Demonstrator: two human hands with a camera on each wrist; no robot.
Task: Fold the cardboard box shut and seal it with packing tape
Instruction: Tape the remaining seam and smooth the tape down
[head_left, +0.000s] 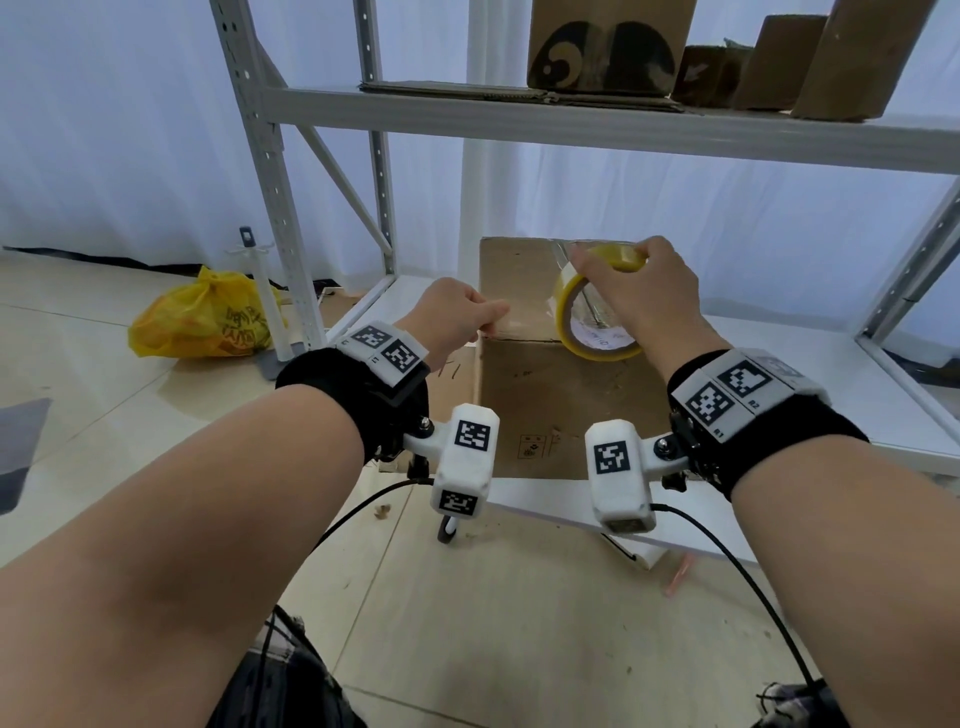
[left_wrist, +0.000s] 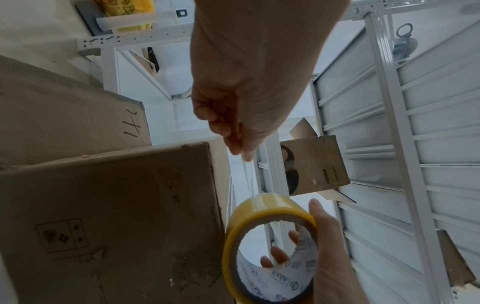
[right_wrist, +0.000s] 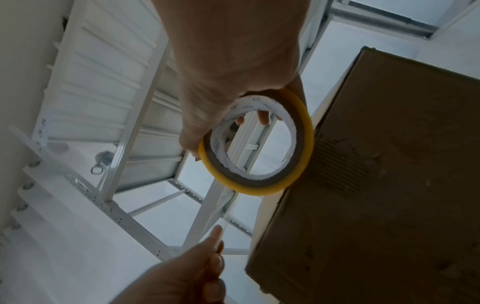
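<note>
Taping step. Right hand (head_left: 641, 296) grips the yellow roll of clear packing tape (head_left: 592, 312) above the closed brown cardboard box (head_left: 540, 384) on the low white shelf (head_left: 831, 384); left hand (head_left: 457, 317) pinches the drawn-out strip. Next, presumably: press the strip onto the seam.

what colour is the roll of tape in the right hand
Translucent yellow, with a white printed core inside. The tape roll shows best in the left wrist view.

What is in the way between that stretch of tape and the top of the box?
Nothing visible. The left hand pinches the tape's free end while the right hand grips the tape roll, and the strip hangs just above the cardboard box, whose closed top is bare beneath it.
</note>
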